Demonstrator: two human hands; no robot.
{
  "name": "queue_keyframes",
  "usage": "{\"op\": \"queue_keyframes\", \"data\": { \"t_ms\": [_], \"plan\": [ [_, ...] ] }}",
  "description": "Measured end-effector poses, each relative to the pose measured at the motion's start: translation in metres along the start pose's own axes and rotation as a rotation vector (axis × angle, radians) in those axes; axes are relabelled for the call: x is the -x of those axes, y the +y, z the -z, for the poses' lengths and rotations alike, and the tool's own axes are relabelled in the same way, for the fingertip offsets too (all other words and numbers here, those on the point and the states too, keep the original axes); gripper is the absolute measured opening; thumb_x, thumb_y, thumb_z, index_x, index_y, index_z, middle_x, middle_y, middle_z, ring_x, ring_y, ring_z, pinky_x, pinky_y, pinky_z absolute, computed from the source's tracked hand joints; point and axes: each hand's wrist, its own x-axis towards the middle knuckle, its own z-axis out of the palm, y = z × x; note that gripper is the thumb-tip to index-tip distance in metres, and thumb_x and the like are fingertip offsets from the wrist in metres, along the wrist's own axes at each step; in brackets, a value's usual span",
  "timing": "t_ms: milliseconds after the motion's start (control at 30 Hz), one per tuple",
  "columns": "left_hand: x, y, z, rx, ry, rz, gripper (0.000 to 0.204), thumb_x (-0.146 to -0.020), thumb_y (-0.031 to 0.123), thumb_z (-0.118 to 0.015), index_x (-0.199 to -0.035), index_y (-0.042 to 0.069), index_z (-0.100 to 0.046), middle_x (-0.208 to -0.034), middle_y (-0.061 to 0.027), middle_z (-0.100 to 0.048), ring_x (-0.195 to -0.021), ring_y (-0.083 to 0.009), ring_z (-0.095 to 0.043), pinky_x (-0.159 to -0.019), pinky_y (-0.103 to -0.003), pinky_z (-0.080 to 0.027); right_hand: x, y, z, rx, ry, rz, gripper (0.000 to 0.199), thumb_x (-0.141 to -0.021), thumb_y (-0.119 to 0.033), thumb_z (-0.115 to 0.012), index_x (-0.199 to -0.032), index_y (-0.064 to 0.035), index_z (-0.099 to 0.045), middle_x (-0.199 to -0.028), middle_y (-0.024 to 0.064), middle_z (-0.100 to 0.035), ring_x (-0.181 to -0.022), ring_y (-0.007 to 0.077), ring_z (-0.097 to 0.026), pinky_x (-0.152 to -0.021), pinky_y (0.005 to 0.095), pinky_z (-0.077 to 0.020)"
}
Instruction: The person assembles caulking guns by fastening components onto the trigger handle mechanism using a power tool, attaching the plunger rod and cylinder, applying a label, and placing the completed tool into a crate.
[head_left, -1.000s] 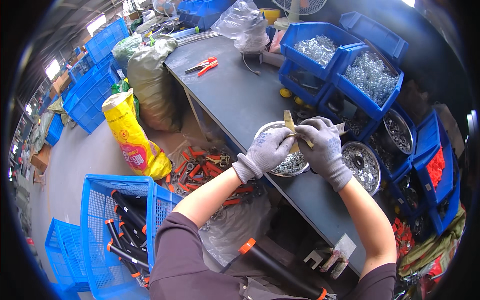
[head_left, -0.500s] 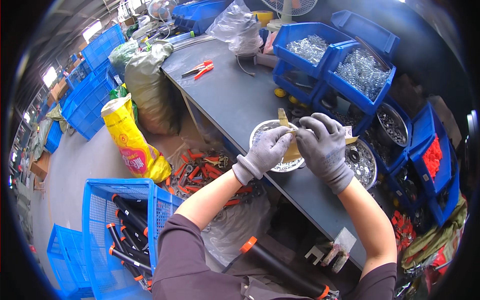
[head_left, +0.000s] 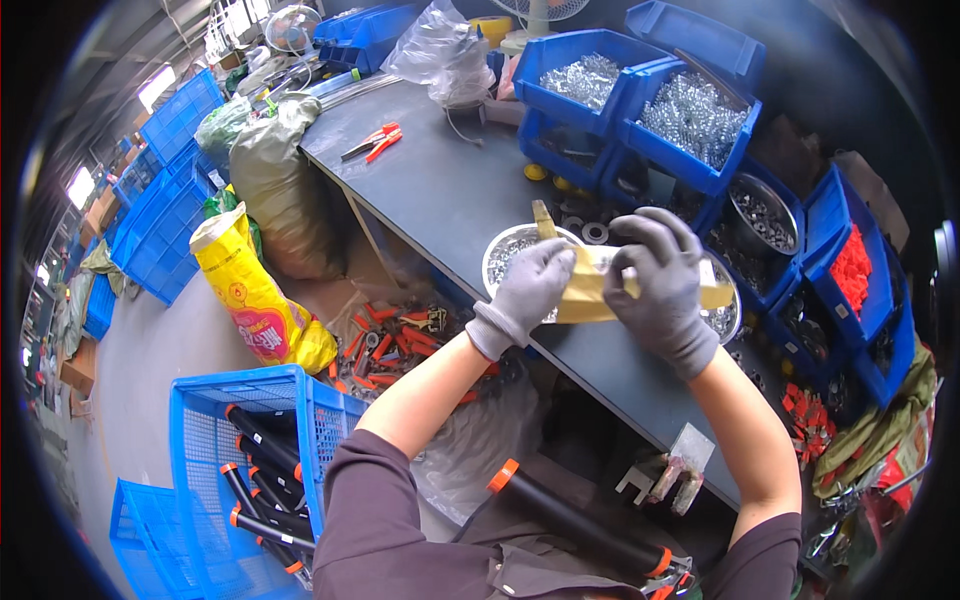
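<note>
- Landmark: the round bowl (head_left: pixel 486 262) of small metal parts (head_left: pixel 508 250) on the grey workbench (head_left: pixel 410 190).
- Item: a tan strip (head_left: pixel 585 308), apparently tape or film, held over the bowl's right side; one short end stands up above the bowl, the other reaches out to its right.
- Left hand (head_left: pixel 528 290): over the bowl, thumb and forefinger pinching the strip.
- Right hand (head_left: pixel 662 290): right of the bowl, fingers curled at the strip; whether they grip cannot be told.
- Handling, judged: light, thin, flexible, liable to crease, possibly tacky; best pinched near both ends.
- Red-handled pliers (head_left: pixel 378 141): left of and beyond the bowl.
</note>
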Motion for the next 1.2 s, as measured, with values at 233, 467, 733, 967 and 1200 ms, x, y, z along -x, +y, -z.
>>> {"op": "queue_keyframes", "data": {
  "t_ms": [233,467,733,967,1200],
  "plan": [
    [-0.017,-0.069,0.037,-0.276,0.379,0.044,0.035,-0.095,0.020,-0.065,-0.116,-0.007,-0.062,-0.111,-0.0197,-0.067,-0.103,-0.0234,-0.064,-0.088,-0.036,-0.051,0.067,-0.069,0.106,-0.706,0.055,-0.934,0.016,-0.079,0.015,-0.051,-0.079,0.0011,-0.058,-0.116,0.0149,-0.056,-0.102,0.0166,-0.058,-0.086,0.0281,-0.0533],
    [0.081,-0.030,0.019,-0.902,0.336,-0.549,0.053,-0.083,0.017,-0.072,-0.128,-0.004,-0.054,-0.124,-0.0215,-0.055,-0.113,-0.0390,-0.053,-0.098,-0.049,-0.041,0.195,-0.171,0.192,-0.808,-0.239,-1.571,0.008,-0.072,0.004,-0.059,-0.077,-0.0017,-0.057,-0.106,0.0148,-0.062,-0.095,0.0171,-0.058,-0.085,0.0294,-0.0462],
    [0.279,-0.047,-0.087,-0.586,-0.450,-0.409,0.048,-0.068,0.015,-0.077,-0.115,0.008,-0.065,-0.124,-0.0163,-0.055,-0.113,-0.0361,-0.053,-0.098,-0.050,-0.043,0.297,-0.235,0.169,-0.203,-0.311,-1.545,0.008,-0.078,-0.005,-0.069,-0.079,-0.0001,-0.063,-0.128,0.0212,-0.061,-0.136,0.0400,-0.044,-0.110,0.0421,-0.0347],
    [0.304,-0.041,-0.165,-0.599,-0.732,-0.517,0.070,-0.072,0.032,-0.076,-0.132,0.001,-0.056,-0.132,-0.0161,-0.055,-0.119,-0.0343,-0.054,-0.108,-0.053,-0.037,0.289,-0.224,0.158,-0.434,0.481,-1.770,0.006,-0.092,0.003,-0.058,-0.088,-0.0005,-0.061,-0.138,0.0142,-0.054,-0.076,0.0020,-0.049,-0.067,0.0183,-0.0412],
    [0.271,-0.042,-0.163,-0.790,-1.009,-0.320,0.080,-0.073,0.045,-0.077,-0.133,-0.002,-0.051,-0.131,-0.0194,-0.056,-0.127,-0.0337,-0.049,-0.117,-0.053,-0.025,0.293,-0.238,0.155,-0.524,0.228,-1.986,0.004,-0.087,0.004,-0.060,-0.084,0.0007,-0.061,-0.133,0.0180,-0.058,-0.109,0.0125,-0.056,-0.086,0.0235,-0.0455]
  ]
}}
